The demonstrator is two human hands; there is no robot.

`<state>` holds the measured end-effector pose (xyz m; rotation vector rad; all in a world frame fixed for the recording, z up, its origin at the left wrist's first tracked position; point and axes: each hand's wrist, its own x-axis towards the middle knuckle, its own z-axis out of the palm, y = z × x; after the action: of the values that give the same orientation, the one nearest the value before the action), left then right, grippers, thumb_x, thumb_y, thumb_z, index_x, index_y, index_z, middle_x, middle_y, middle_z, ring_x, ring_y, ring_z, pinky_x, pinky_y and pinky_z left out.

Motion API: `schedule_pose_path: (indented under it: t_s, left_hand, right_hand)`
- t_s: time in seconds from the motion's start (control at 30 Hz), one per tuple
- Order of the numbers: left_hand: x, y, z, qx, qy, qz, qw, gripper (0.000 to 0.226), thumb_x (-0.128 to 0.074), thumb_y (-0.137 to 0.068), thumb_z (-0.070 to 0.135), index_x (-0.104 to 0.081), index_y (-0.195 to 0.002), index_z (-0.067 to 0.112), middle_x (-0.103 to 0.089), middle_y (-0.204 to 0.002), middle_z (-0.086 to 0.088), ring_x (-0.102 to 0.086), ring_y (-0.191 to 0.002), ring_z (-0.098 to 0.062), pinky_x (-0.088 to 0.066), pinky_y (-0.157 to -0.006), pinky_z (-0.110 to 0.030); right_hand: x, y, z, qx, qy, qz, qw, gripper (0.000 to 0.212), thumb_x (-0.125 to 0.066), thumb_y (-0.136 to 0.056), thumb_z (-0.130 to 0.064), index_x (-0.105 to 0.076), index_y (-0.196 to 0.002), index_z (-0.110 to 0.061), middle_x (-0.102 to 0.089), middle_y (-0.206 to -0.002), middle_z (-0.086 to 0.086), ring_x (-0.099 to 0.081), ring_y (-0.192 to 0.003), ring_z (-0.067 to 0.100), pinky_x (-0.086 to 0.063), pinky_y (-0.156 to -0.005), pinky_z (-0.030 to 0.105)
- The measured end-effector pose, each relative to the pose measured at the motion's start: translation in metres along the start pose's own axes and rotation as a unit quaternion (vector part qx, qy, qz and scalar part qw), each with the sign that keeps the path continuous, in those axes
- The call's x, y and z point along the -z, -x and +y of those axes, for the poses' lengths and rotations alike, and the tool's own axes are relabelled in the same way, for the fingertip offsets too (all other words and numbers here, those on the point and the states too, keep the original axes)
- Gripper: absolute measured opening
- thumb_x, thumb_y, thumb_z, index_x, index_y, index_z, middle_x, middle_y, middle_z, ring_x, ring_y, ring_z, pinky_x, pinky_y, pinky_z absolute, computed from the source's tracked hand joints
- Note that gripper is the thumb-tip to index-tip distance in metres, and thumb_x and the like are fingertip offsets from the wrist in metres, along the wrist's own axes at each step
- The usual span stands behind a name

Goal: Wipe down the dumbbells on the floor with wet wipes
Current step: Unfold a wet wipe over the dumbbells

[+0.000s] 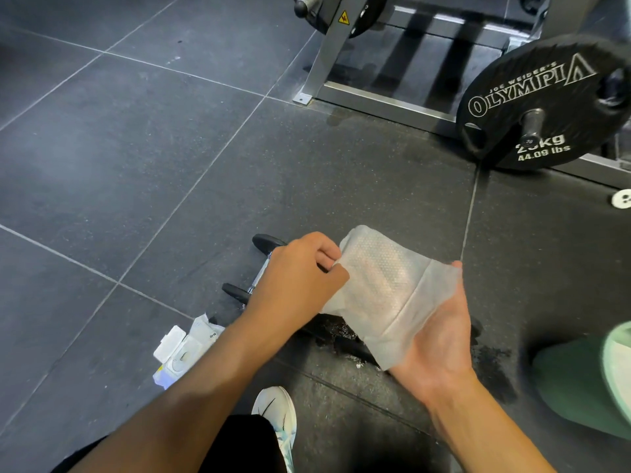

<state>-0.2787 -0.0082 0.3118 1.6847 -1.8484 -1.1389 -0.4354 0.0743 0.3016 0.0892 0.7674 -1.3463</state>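
A white wet wipe (pixel 386 295) is spread over the palm of my right hand (pixel 440 339), which lies flat and palm up. My left hand (pixel 297 271) pinches the wipe's left edge between thumb and fingers. Below my hands a small black dumbbell (pixel 254 268) with a chrome handle lies on the dark floor, mostly hidden by my left hand. A second dark dumbbell (pixel 341 336) lies under the wipe, partly hidden, with wet marks around it.
An open white pack of wet wipes (pixel 184 349) lies on the floor at my left forearm. A black Olympia weight plate (pixel 543 104) hangs on a grey steel rack (pixel 375 100) at the back right. My white shoe (pixel 278 414) is near the bottom; a green object (pixel 587 380) sits at right.
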Motion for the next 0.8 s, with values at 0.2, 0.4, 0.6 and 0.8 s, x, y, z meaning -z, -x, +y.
schedule_pose_path:
  t_s: [0.2,0.4,0.6,0.8]
  left_hand:
    - [0.003,-0.005,0.002,0.019,0.059,0.001,0.998,0.017,-0.069,-0.084,0.008,-0.072,-0.094,0.021,-0.075,-0.079,0.006,-0.073,-0.059,-0.015,-0.063,-0.060,-0.027]
    - [0.006,-0.011,-0.010,-0.016,0.032,-0.020,0.999,0.034,-0.064,-0.076,-0.003,-0.073,-0.096,0.024,-0.074,-0.084,0.007,-0.063,-0.064,-0.001,-0.053,-0.068,-0.016]
    - [0.022,-0.022,-0.021,0.004,0.074,-0.063,0.995,0.039,-0.062,-0.080,-0.011,-0.072,-0.103,0.020,-0.072,-0.095,-0.012,-0.055,-0.068,-0.008,-0.047,-0.068,-0.020]
    - [0.017,-0.019,-0.024,0.090,0.198,-0.204,0.954,0.055,-0.081,-0.081,-0.007,-0.062,-0.124,0.021,-0.074,-0.104,-0.005,-0.075,-0.083,-0.016,-0.062,-0.076,-0.028]
  right_hand:
    - [0.001,-0.005,0.003,0.029,0.043,-0.026,0.998,0.059,-0.045,-0.103,-0.037,-0.046,-0.148,0.001,-0.052,-0.148,0.025,-0.047,-0.140,0.041,-0.030,-0.120,0.054]
    - [0.003,-0.013,-0.003,0.037,0.015,0.000,0.999,0.058,-0.036,-0.085,0.000,-0.050,-0.140,0.006,-0.061,-0.140,0.023,-0.059,-0.130,0.038,-0.047,-0.110,0.050]
    - [0.000,-0.008,-0.014,0.032,-0.011,-0.025,0.999,0.060,-0.027,-0.083,0.001,-0.066,-0.128,0.002,-0.064,-0.137,0.020,-0.062,-0.126,0.037,-0.046,-0.107,0.052]
    - [0.006,-0.008,-0.018,0.008,-0.051,-0.069,0.996,0.061,-0.025,-0.084,-0.003,-0.062,-0.132,0.002,-0.057,-0.144,0.024,-0.053,-0.132,0.048,-0.035,-0.113,0.067]
